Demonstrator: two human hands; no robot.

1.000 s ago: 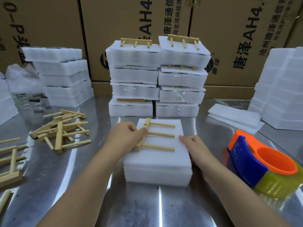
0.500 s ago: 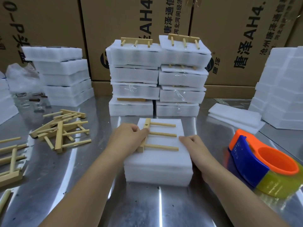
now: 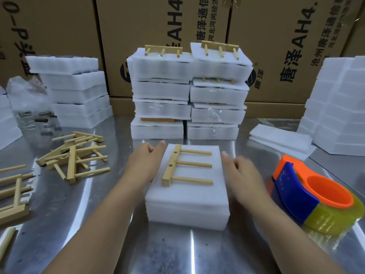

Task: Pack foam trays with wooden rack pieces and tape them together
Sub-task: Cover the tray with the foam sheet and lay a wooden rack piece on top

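At the far left of the steel counter (image 3: 102,244) we see a few loose wooden pieces (image 3: 13,186), and just right of them a tangled pile of rack pieces (image 3: 73,157). Behind the pile stands a stack of bare foam trays (image 3: 75,91), with a crumpled plastic bag (image 3: 23,93) beside it.

Our left hand (image 3: 145,165) lies open, fingers straight, along the left edge of the foam tray (image 3: 187,202) in the middle of the counter; it holds nothing. On top of that tray rests one wooden rack piece (image 3: 185,167), its bar toward the left hand and its three dowels pointing right. Behind the tray rise two stacks of taped bundles (image 3: 187,95), a rack piece on top of each.

Our right hand (image 3: 243,175) is blurred, its fingers spread and relaxed just beside the tray's right edge; we cannot tell whether it touches the foam.

Further right sits an orange and blue tape dispenser (image 3: 316,196), thin foam sheets (image 3: 280,139) behind it, then another foam stack (image 3: 339,107). Cardboard cartons (image 3: 59,26) line the back.
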